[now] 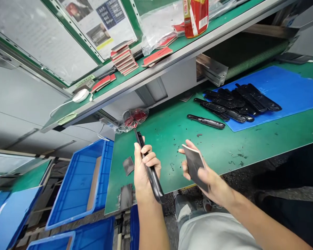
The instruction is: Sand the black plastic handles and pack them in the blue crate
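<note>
My left hand [146,166] is wrapped round a long black plastic casing [154,182], which is tilted above the table's front edge. To its right, my right hand [205,173] grips a flat grey sanding pad [194,161] between thumb and fingers. Pad and casing are apart. A single black casing [206,121] lies on the green table beyond my hands. Farther right, several similar casings [237,100] are heaped partly on a blue mat [289,90]. Dark scraps [240,155] are scattered over the table top.
Dark pads [128,165] lie at the table's left edge. Blue crates [78,184] stand to the left. Above the table runs a shelf with a stack of red-edged pads [123,59], a red bottle [196,17] and a white corded device [80,95].
</note>
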